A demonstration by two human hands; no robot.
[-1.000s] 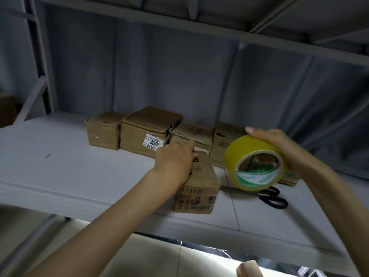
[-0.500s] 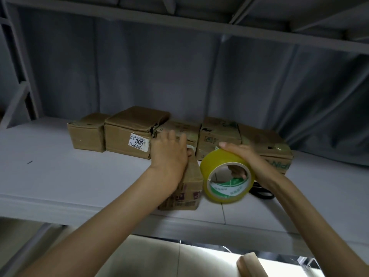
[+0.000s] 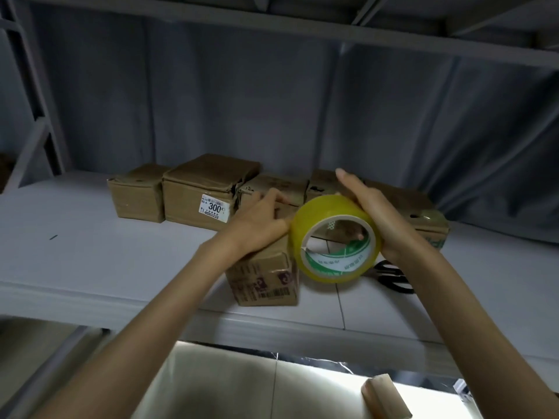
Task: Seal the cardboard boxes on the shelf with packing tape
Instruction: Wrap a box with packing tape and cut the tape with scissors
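While your left hand presses flat on the small brown cardboard box at frame centre on the shelf, your right hand grips the yellow packing-tape roll just beside it. Likely light and stiff; hold its rim, since the film looks slick.

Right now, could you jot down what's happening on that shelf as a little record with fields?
Left hand: rests on the front box
Right hand: holds the yellow tape roll, thumb through its core
Tape roll: raised beside the front box
Back row: cardboard boxes along the curtain; one bears a 300 label
Scissors: black, lying on the shelf behind the right wrist
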